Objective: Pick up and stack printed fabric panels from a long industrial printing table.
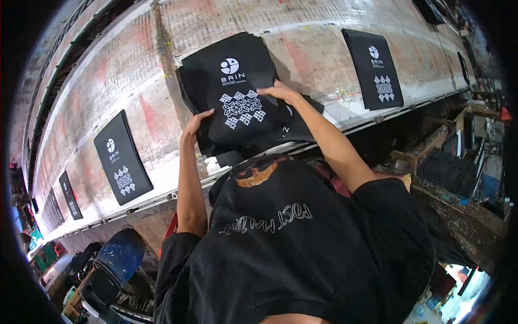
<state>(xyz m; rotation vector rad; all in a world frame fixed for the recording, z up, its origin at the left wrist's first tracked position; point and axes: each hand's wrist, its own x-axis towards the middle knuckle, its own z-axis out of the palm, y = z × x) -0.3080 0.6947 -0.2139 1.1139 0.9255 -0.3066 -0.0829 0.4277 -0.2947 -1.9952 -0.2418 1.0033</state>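
Note:
A thick stack of black printed fabric pieces [229,51] lies in front of me on the long table, with a white round emblem and a patterned motif on the top piece. Its edges are uneven, and more black pieces show under its right side. My left hand [199,122] grips the stack's near left edge, thumb on top and the other fingers hidden beneath. On the right edge my right hand [280,93] holds on too, its thumb lying over the top piece and its fingers largely out of sight.
The table [148,108] has a paint-stained surface and a metal rail [156,198] along its near edge. Single black printed pieces [123,156] lie to the left, another black piece [372,70] to the right. A blue drum [121,256] stands below left; wooden shelving [448,167] is at right.

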